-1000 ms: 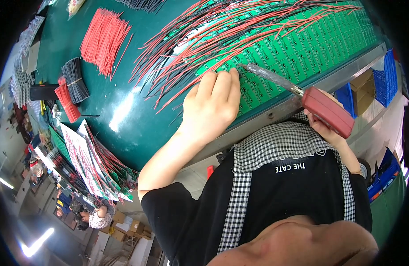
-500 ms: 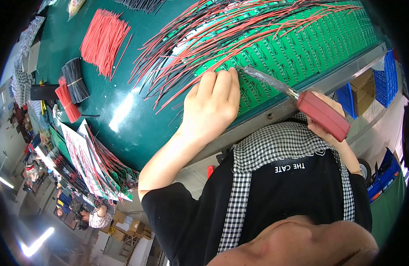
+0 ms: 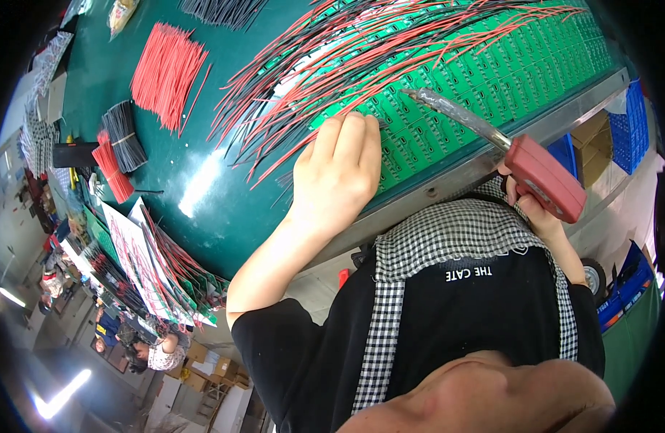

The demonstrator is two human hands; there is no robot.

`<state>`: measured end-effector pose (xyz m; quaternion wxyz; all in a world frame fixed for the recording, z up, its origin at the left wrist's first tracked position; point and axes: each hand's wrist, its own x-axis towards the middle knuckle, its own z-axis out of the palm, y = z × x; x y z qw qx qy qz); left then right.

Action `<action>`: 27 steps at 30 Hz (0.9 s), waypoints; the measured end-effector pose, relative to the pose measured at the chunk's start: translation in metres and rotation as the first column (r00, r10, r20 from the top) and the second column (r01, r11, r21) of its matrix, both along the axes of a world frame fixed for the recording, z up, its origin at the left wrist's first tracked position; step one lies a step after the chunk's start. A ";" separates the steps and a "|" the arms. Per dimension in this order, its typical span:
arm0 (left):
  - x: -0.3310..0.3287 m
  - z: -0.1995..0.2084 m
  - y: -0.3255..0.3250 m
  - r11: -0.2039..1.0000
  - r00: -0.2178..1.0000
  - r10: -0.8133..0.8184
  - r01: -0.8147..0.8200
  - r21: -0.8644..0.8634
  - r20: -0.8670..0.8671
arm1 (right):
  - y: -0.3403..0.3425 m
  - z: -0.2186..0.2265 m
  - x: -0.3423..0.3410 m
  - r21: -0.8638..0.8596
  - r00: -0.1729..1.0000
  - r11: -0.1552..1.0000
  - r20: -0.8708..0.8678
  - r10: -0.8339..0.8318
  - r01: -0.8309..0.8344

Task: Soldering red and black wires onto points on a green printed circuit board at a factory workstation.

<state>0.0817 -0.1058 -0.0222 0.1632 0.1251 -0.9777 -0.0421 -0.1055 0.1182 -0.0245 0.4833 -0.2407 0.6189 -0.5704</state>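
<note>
A soldering iron with a red boxy handle [image 3: 547,179] is in my right hand [image 3: 534,209], whose fingers wrap around it from below. Its metal tip points left and is apart from my left hand, over a sheet of green circuit boards [image 3: 484,97]. On the near left part of that sheet rests my left hand [image 3: 337,162], fingers bent and pressed together. Its fingertips are hidden, so what they pinch cannot be made out. Red and black wires [image 3: 289,94] fan across the boards and over the table beside this hand.
A loose pile of red wires [image 3: 168,79] lies on the green table [image 3: 191,144], with black wires [image 3: 224,11] beyond. Bundled black wires [image 3: 123,136] and red wires [image 3: 112,172] sit further left. Wired boards with white sheets [image 3: 141,260] stand at the left edge. A metal rail [image 3: 462,173] borders the near side.
The soldering iron has moved right and toward me, its tip leaving the spot beside my left fingers. My left hand has shifted slightly left.
</note>
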 end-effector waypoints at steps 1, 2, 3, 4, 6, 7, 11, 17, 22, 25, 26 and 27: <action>-0.002 0.000 0.000 1.000 1.000 -0.001 0.001 0.000 0.001 | -0.001 0.001 -0.001 0.005 1.000 1.000 0.016 0.000 0.000; -0.005 0.001 0.000 1.000 1.000 -0.013 0.013 0.010 -0.019 | -0.001 0.002 -0.003 0.005 1.000 1.000 0.018 -0.003 0.003; -0.007 0.002 0.000 0.999 0.999 -0.024 0.025 0.020 -0.040 | -0.002 0.002 -0.005 0.024 0.999 0.999 -0.006 0.037 -0.037; -0.007 0.003 0.001 0.999 0.999 -0.026 0.026 0.020 -0.038 | -0.002 0.002 -0.007 0.043 0.997 0.996 -0.029 0.078 -0.076; -0.009 0.002 0.001 0.999 0.999 -0.041 0.040 0.026 0.019 | -0.005 0.004 -0.008 0.070 0.996 0.994 -0.016 0.088 -0.087; -0.010 0.003 0.001 0.999 0.999 -0.042 0.042 0.026 0.019 | -0.006 0.004 -0.008 0.096 0.995 0.990 -0.003 0.102 -0.101; -0.011 0.003 0.001 0.999 0.999 -0.032 0.031 0.019 0.043 | -0.004 -0.002 -0.006 0.081 0.998 0.994 -0.001 0.070 -0.069; -0.011 0.003 0.001 0.999 0.999 -0.032 0.032 0.019 0.039 | -0.003 -0.003 -0.012 0.092 0.944 0.981 -0.271 0.191 -0.172; -0.013 0.002 0.002 0.999 0.998 -0.035 0.035 0.017 0.044 | -0.006 -0.005 -0.019 0.007 0.702 0.947 -0.670 0.243 -0.321; -0.012 0.003 0.002 1.000 0.998 -0.019 0.019 0.005 0.066 | -0.005 0.001 -0.015 0.085 0.845 0.960 -0.458 0.275 -0.266; -0.012 0.004 0.002 1.000 0.997 -0.019 0.019 0.004 0.072 | -0.006 0.002 -0.015 0.085 0.845 0.960 -0.459 0.275 -0.266; -0.012 0.004 0.002 1.000 0.997 -0.020 0.020 0.002 0.078 | -0.006 0.004 -0.016 0.113 0.835 0.952 -0.460 0.303 -0.284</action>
